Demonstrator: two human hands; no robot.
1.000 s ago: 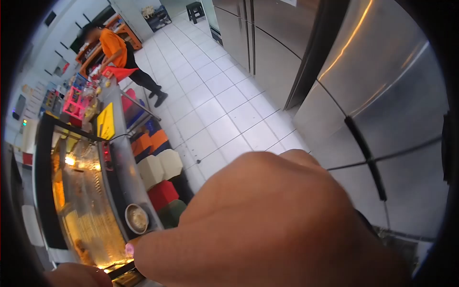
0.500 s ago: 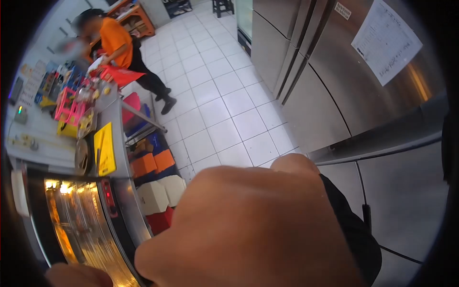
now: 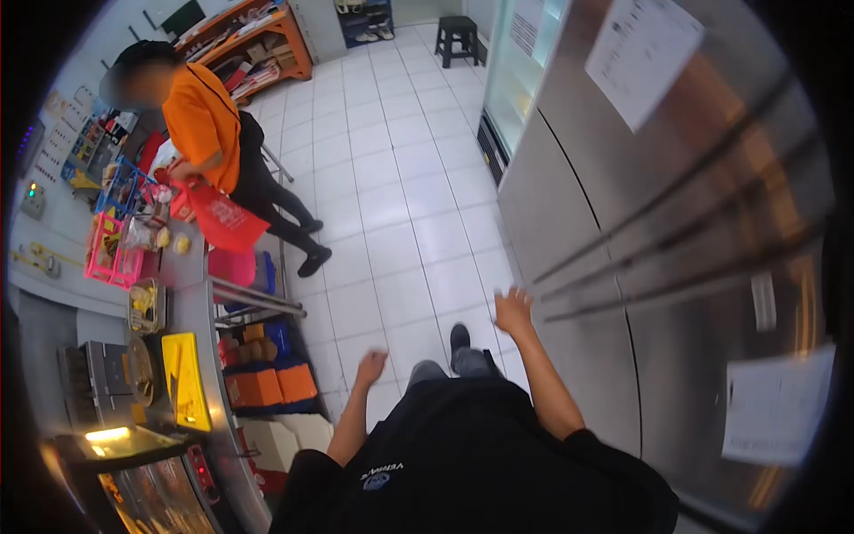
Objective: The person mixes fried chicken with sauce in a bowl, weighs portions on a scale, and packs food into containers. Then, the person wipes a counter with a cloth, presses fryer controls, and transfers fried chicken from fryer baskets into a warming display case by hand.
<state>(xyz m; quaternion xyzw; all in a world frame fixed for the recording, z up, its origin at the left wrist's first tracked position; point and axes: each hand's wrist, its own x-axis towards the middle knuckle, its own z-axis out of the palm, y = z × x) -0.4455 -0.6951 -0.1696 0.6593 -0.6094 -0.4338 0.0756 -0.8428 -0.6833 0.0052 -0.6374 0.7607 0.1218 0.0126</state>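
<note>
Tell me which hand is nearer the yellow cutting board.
Left: the left hand hangs apart from the yellow cutting board; the right hand is farther off, beside the fridge.

Floor (image 3: pixel 400 196) is bright, display case (image 3: pixel 156 485) glows warm. Amber glare streaks the steel fridge (image 3: pixel 658 160). Fisheye bends edges; corners black.

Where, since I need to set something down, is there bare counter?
A small patch of steel counter lies bare between the metal tray, the yellow cutting board and the aisle-side edge. It is crowded around the pink basket, toward the red bag.
</note>
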